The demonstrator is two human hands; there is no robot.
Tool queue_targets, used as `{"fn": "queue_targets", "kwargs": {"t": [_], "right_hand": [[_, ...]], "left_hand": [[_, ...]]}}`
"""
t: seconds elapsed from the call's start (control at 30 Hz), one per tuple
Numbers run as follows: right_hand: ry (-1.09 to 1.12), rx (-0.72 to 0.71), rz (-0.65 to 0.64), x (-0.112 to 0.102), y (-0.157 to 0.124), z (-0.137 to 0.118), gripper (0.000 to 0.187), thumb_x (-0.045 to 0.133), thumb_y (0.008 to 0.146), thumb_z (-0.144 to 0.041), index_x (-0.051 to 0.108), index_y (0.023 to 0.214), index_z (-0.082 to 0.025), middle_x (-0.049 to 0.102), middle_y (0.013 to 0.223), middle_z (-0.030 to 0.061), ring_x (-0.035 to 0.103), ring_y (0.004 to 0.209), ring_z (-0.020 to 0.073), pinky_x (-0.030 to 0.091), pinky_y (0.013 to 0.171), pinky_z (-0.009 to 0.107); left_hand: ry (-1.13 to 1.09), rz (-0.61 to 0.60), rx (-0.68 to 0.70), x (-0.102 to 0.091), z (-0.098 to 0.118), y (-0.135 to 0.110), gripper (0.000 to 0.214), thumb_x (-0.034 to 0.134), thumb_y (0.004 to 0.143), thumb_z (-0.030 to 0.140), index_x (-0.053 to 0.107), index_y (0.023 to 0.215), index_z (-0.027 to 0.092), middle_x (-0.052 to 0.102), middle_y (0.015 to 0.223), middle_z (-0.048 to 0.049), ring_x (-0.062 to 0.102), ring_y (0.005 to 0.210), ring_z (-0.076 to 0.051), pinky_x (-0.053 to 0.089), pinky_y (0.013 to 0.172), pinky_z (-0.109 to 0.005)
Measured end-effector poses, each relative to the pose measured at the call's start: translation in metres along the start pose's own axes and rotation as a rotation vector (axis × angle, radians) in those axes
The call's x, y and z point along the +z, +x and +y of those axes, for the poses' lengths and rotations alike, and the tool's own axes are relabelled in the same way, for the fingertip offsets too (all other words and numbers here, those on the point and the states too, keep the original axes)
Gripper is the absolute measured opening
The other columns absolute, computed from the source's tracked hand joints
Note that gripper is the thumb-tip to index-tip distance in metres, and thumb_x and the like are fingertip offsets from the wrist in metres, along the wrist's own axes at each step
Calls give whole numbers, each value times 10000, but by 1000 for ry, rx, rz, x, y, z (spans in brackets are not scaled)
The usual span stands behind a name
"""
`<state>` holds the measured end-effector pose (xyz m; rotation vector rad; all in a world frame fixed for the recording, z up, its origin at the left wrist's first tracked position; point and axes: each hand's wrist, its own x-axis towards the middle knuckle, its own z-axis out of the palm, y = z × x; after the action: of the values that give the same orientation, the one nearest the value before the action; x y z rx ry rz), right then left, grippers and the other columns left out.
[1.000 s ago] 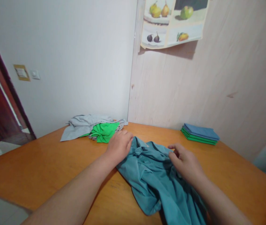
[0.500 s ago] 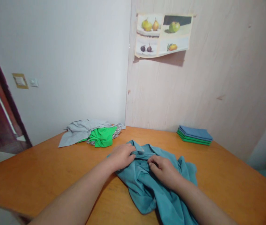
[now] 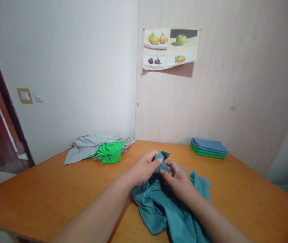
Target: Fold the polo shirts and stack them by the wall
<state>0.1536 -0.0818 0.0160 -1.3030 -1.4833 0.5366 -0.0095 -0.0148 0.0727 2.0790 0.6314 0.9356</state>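
Note:
A teal collared shirt [image 3: 159, 206] lies crumpled on the orange wooden table [image 3: 45, 199], trailing toward me off the near edge. My left hand [image 3: 144, 166] pinches the shirt's collar and lifts it a little off the table. My right hand [image 3: 176, 177] is closed on the same collar right beside the left, fingers touching the cloth.
A heap of grey, green and striped clothes [image 3: 99, 149] sits at the table's back left. A neat stack of folded blue and green cloths [image 3: 208, 147] lies at the back right by the wall. A fruit poster [image 3: 170, 47] hangs on the wall above.
Both hands came together at the collar and raised it off the table. The shirt bunched up toward me. The camera tilted up slightly.

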Motion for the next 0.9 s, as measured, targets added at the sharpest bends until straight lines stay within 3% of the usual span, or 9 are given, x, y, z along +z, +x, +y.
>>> {"fn": "queue_targets", "kwargs": {"t": [0.1, 0.17, 0.33, 0.5, 0.67, 0.8, 0.9], "right_hand": [[74, 57, 9, -4, 2, 6, 276, 551, 894, -473, 590, 880, -200, 511, 617, -51, 497, 518, 120, 396, 509, 251], [80, 78, 28, -7, 3, 8, 292, 555, 886, -490, 581, 822, -206, 506, 629, -51, 491, 512, 115, 393, 501, 249], [65, 49, 59, -6, 2, 10, 323, 543, 895, -523, 586, 813, -214, 485, 607, -54, 492, 515, 122, 379, 499, 248], [33, 30, 50, -5, 2, 14, 296, 513, 921, -495, 603, 866, -219, 534, 662, -32, 517, 541, 136, 397, 520, 265], [-170, -99, 276, -5, -1, 8, 224, 597, 877, -426, 624, 924, -208, 611, 817, 22, 545, 679, 164, 429, 622, 289], [-98, -61, 116, 2, -8, -1, 225, 568, 898, -410, 601, 802, -210, 544, 672, -15, 488, 599, 138, 382, 560, 265], [0, 48, 9, 9, -10, -3, 251, 584, 880, -439, 606, 803, -201, 551, 624, -25, 493, 555, 126, 374, 526, 251]], "left_hand": [[174, 306, -2, 6, 1, -12, 170, 527, 894, 326, 594, 827, 186, 609, 788, -4, 550, 751, -145, 408, 663, -249], [173, 358, -97, 10, -5, -19, 178, 501, 882, 307, 569, 768, 190, 560, 684, 18, 512, 658, -135, 360, 591, -243], [-82, 181, -303, 25, -23, -25, 171, 551, 796, 315, 550, 689, 182, 515, 618, 31, 472, 596, -119, 307, 546, -236], [-291, 144, -379, 28, -29, -22, 264, 690, 682, 387, 525, 697, 181, 474, 584, 60, 397, 552, -96, 274, 536, -230], [-343, 125, -459, 20, -31, -20, 282, 671, 685, 420, 521, 681, 182, 534, 612, 29, 454, 588, -113, 328, 574, -242], [-459, 92, -455, 19, -32, -19, 279, 677, 684, 403, 508, 678, 181, 548, 619, 24, 460, 580, -105, 339, 586, -243], [-480, 81, -445, 21, -32, -19, 279, 680, 684, 395, 502, 665, 181, 527, 597, 33, 444, 572, -100, 332, 586, -244]]}}
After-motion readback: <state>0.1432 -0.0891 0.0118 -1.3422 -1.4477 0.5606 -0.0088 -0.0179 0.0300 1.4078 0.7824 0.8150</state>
